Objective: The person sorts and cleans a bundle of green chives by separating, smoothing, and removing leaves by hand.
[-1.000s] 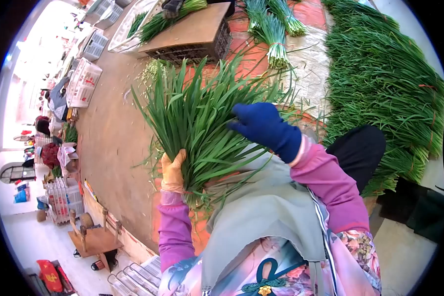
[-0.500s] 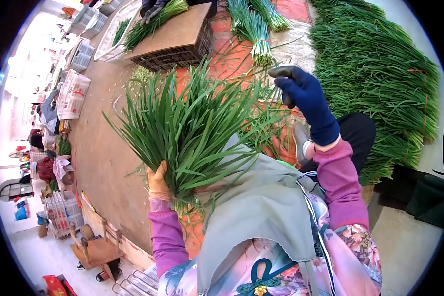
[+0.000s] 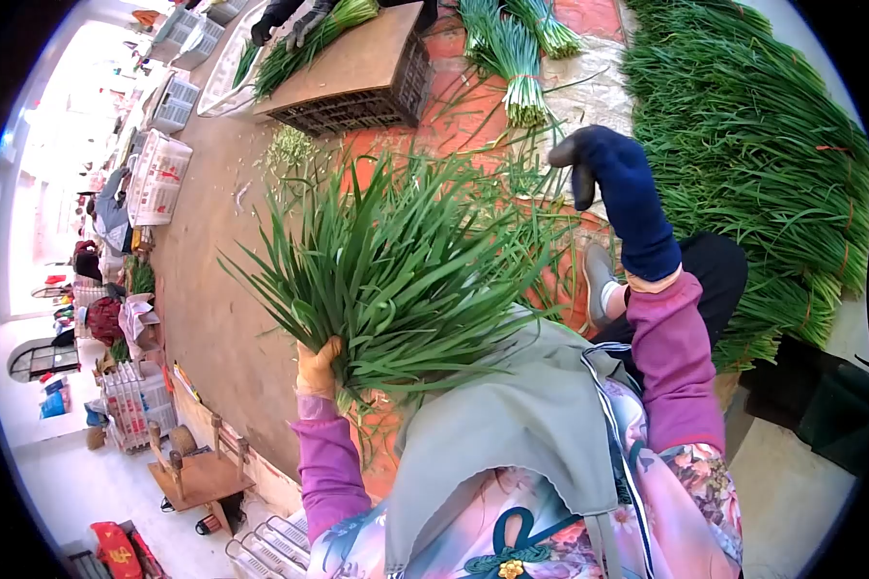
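In left hand point(image 3: 318, 369), leafy bunch point(image 3: 386, 275)

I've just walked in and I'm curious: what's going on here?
The person's left hand grips a bunch of green leaves near its lower end; their right hand is held apart from it. A leafy heap lies to the right, tied bundles ahead. Beyond, a co-worker's gloved hand touches greens at a crate.
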Action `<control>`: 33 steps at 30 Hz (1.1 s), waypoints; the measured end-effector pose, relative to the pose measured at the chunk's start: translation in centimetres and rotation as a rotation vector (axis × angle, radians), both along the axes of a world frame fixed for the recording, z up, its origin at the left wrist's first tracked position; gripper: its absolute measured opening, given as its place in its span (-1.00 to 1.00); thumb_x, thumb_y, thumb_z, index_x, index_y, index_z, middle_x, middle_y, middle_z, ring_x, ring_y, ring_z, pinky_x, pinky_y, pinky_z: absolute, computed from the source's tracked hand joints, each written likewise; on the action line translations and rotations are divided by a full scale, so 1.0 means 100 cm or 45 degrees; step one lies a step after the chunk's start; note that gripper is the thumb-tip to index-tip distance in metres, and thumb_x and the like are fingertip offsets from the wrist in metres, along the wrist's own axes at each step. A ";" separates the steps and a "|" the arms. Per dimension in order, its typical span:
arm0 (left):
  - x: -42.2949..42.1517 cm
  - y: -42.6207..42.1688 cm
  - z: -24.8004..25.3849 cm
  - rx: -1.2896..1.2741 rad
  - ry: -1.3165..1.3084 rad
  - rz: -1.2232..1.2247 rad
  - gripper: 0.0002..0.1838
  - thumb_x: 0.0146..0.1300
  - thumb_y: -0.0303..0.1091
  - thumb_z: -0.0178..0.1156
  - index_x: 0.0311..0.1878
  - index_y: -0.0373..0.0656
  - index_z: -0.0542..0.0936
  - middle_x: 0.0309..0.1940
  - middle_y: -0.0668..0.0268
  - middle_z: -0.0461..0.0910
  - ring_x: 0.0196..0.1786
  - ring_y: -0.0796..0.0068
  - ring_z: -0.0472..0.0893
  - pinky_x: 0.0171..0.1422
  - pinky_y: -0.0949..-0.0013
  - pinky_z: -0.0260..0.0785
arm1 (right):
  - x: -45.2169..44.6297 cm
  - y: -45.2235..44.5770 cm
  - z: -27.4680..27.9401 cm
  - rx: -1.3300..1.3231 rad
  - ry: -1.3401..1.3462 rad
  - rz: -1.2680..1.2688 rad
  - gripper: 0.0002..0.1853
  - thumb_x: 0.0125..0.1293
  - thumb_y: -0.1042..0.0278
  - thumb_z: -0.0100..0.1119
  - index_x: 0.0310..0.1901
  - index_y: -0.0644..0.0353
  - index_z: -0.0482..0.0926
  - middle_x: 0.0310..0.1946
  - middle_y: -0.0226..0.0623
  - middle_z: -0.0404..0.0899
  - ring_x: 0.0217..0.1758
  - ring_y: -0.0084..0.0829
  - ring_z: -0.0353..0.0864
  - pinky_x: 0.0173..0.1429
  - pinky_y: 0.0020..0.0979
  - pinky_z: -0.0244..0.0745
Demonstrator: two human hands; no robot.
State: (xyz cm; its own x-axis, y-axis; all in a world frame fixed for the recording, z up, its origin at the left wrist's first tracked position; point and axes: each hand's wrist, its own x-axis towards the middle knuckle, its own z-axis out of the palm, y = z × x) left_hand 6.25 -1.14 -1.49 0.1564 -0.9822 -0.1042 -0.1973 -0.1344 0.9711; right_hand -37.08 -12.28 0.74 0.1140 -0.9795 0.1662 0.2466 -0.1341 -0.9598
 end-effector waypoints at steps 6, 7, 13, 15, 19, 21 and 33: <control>0.010 0.000 -0.001 0.027 -0.081 -0.135 -0.86 -0.10 -0.52 0.09 -0.38 -0.27 0.52 -0.55 0.41 0.51 -0.52 0.58 0.44 -0.45 0.50 0.26 | 0.059 -0.005 0.020 -0.567 1.039 -0.022 -0.67 0.18 0.19 0.12 0.01 -0.07 0.51 -0.64 -0.21 0.47 -0.60 -0.26 0.50 -0.50 -0.29 0.37; 0.012 0.000 0.000 0.040 -0.067 -0.202 -0.87 -0.10 -0.53 0.08 -0.40 -0.27 0.51 -0.56 0.41 0.50 -0.53 0.59 0.44 -0.47 0.50 0.26 | 0.070 -0.007 0.006 -0.692 1.158 -0.077 -0.66 0.18 0.19 0.09 0.02 -0.10 0.51 -0.66 -0.16 0.44 -0.57 -0.16 0.51 -0.48 -0.22 0.37; 0.009 0.009 -0.004 0.060 0.229 -0.110 -0.73 -0.17 -0.61 0.09 -0.29 -0.26 0.46 -0.58 0.38 0.43 -0.56 0.57 0.39 -0.49 0.52 0.23 | 0.058 -0.037 0.007 0.117 -0.077 0.129 -0.71 0.35 0.25 -0.14 -0.29 0.23 0.55 -0.70 -0.48 0.42 -0.74 -0.68 0.26 -0.60 -0.62 0.23; 0.011 0.007 -0.003 0.097 0.169 -0.198 -0.74 -0.16 -0.60 0.09 -0.29 -0.26 0.45 -0.57 0.38 0.43 -0.55 0.57 0.39 -0.48 0.52 0.23 | 0.062 -0.040 0.023 0.028 0.009 0.009 -0.70 0.37 0.22 -0.14 -0.28 0.22 0.56 -0.75 -0.49 0.36 -0.76 -0.70 0.26 -0.62 -0.64 0.19; 0.002 0.005 0.006 0.076 0.105 -0.191 -0.79 -0.12 -0.58 0.12 -0.32 -0.26 0.49 -0.57 0.42 0.45 -0.54 0.60 0.39 -0.46 0.52 0.25 | 0.097 -0.036 0.044 -0.930 0.726 -0.106 -0.65 0.21 0.21 0.14 0.04 -0.02 0.50 -0.78 -0.39 0.33 -0.77 -0.61 0.34 -0.67 -0.48 0.22; -0.005 0.004 0.013 0.035 0.059 -0.205 -0.80 -0.12 -0.58 0.13 -0.32 -0.26 0.51 -0.56 0.43 0.46 -0.53 0.62 0.40 -0.45 0.52 0.26 | 0.110 -0.028 0.061 -1.100 1.322 -0.081 -0.53 0.14 0.21 0.17 0.14 -0.15 0.43 -0.77 -0.29 0.34 -0.76 -0.42 0.38 -0.65 -0.36 0.27; -0.007 0.008 0.014 0.022 0.033 -0.139 -0.83 -0.10 -0.60 0.14 -0.35 -0.25 0.52 -0.59 0.43 0.47 -0.56 0.63 0.40 -0.48 0.52 0.26 | 0.090 -0.061 0.058 -0.118 -0.046 0.080 -0.60 0.39 0.17 -0.24 -0.24 0.35 0.53 -0.69 -0.37 0.44 -0.64 -0.56 0.45 -0.48 -0.56 0.40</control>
State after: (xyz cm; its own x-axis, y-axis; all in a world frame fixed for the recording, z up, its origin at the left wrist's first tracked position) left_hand 5.54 -0.31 -0.07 0.0453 -0.9913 -0.1235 -0.1868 -0.1298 0.9738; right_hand -28.07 -18.42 6.54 0.1667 -0.9508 0.2610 0.2916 -0.2053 -0.9343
